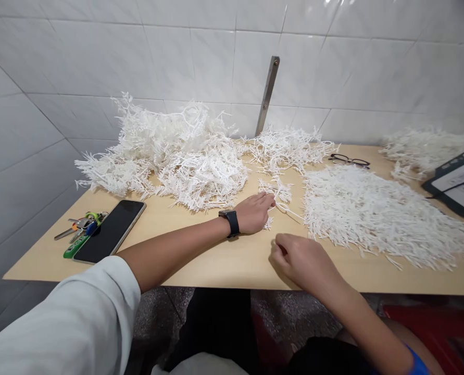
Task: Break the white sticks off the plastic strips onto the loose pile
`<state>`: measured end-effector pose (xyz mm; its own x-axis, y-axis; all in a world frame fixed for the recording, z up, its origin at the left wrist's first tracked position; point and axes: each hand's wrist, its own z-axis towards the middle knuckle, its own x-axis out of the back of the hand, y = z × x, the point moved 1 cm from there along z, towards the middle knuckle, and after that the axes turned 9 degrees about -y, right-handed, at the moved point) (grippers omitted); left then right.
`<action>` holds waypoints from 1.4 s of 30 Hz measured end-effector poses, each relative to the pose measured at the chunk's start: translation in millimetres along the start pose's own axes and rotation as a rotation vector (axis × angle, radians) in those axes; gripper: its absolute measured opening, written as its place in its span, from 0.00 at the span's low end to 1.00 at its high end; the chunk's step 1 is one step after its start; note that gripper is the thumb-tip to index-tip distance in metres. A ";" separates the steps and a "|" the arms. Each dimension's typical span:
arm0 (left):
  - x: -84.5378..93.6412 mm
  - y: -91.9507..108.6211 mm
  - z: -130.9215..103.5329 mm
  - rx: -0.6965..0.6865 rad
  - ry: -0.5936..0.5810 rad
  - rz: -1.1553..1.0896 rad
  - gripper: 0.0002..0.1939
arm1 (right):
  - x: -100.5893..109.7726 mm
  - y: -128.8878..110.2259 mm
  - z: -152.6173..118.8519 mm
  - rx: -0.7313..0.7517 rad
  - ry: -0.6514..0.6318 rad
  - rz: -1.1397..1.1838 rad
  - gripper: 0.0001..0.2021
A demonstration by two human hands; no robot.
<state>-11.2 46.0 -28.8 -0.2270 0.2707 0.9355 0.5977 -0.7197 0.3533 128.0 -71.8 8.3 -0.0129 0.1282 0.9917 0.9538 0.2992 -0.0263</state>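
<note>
- Pale sleeve (79,317) comes in close, at bottom left.
- Tan tabletop (204,263) holds a big messy white pile (169,146) and, on the right, a flatter white pile (372,213).
- Left hand (254,213) touches a small white sprig (281,194) between them, fingers close together; can't tell if they pinch.
- Another person's curled hand (302,258) is near.

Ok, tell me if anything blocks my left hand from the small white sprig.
Nothing visible does: the left hand is at the small white sprig, over its left side. The blue-sleeved person's hand is off that path.
</note>
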 end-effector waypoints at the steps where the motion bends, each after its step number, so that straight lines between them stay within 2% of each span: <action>1: -0.1 -0.7 0.5 -0.004 0.004 -0.001 0.20 | 1.4 4.9 -4.7 -0.004 0.010 0.003 0.12; 3: 0.0 -1.7 0.5 -0.013 0.011 -0.001 0.19 | 3.9 20.1 -7.7 -0.026 0.068 -0.039 0.12; 6: 0.9 -1.3 -1.4 -0.019 0.008 -0.008 0.19 | 5.3 41.7 2.4 -0.081 0.171 -0.118 0.12; 9: 3.8 0.4 -3.9 -0.047 0.018 -0.021 0.18 | 2.5 41.6 18.7 -0.018 0.208 -0.020 0.11; 12: 7.8 1.7 -5.1 -0.087 0.024 -0.032 0.16 | -3.4 26.5 31.8 0.123 0.185 0.111 0.09; 14: 10.1 2.0 -5.0 -0.092 0.021 -0.037 0.15 | -7.0 20.0 37.7 0.160 0.178 0.121 0.08; 18: 11.3 2.0 -3.9 -0.095 0.002 -0.034 0.14 | -8.0 22.0 44.0 0.230 0.138 0.027 0.09; 24: 6.3 3.5 -3.1 -0.077 -0.001 0.004 0.15 | 6.0 20.2 41.4 0.264 0.014 -0.151 0.10; 28: 4.1 4.1 -2.2 -0.061 -0.015 0.018 0.17 | 14.5 9.8 30.0 0.250 -0.009 -0.195 0.10; 31: 3.7 1.4 -0.5 -0.064 0.015 0.018 0.19 | 16.7 11.5 13.0 0.254 -0.016 -0.136 0.12; 33: 3.4 -1.0 0.5 -0.069 0.028 0.006 0.20 | 16.6 23.6 2.7 0.232 -0.012 -0.113 0.11; 36: 3.1 -2.4 0.3 -0.074 0.026 -0.013 0.20 | 16.0 53.9 -1.9 0.085 0.038 -0.213 0.10; 38: 3.4 -1.7 -0.8 -0.083 0.023 -0.018 0.21 | 16.1 70.4 2.1 0.002 0.088 -0.286 0.15; 40: 4.1 -0.6 -2.2 -0.097 0.030 -0.019 0.20 | 15.9 74.8 9.4 -0.017 0.139 -0.280 0.19; 42: 4.9 0.2 -3.3 -0.104 0.036 -0.015 0.20 | 14.3 66.3 17.7 0.014 0.157 -0.182 0.16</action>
<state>-14.8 45.0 -24.1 -0.2637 0.2606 0.9287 0.5118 -0.7783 0.3638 185.7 -33.4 18.5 -0.1362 -0.0774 0.9877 0.9357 0.3174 0.1539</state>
